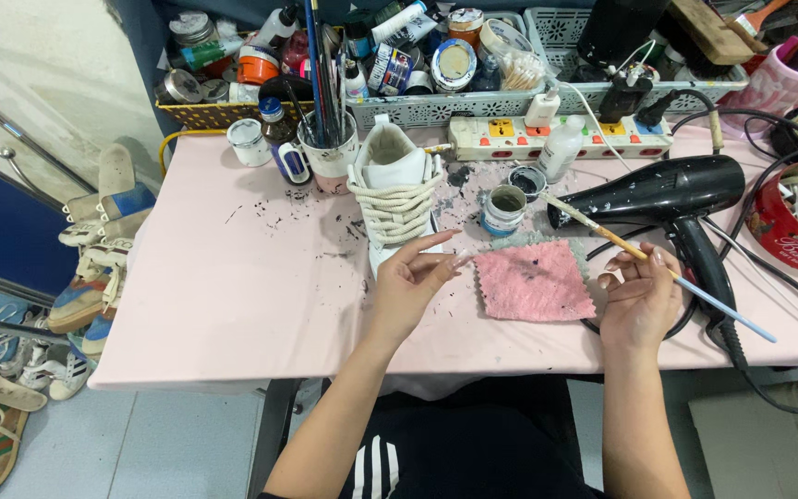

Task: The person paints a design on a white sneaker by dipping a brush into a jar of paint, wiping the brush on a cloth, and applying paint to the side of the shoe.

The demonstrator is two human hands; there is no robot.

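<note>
A person seated at a pale pink tabletop (233,305) holds a thin paintbrush (644,256) in the right hand (641,300), right of centre in the frame, the fingers pinched around its wooden shaft; the bristle end points up-left toward a small open paint jar (502,209), while the light blue handle end runs down toward the lower right. The left hand (410,277), at centre frame, is raised palm-up with its fingers loosely curled and holding nothing, the fingertips just in front of a white sneaker (395,199) with thick cream laces that stands toe toward the person. Between the two hands lies a pink cloth (534,282), flecked with dark spots. A black hair dryer (667,196) rests at the right, its cord looping off the edge, behind it a white power strip (561,137) with coloured switches. Baskets crowded with paint bottles and jars (362,55) line the top of the frame, and a cup of brushes (330,152) stands beside the sneaker. Worn shoes (94,259) pile up at the left edge.
</note>
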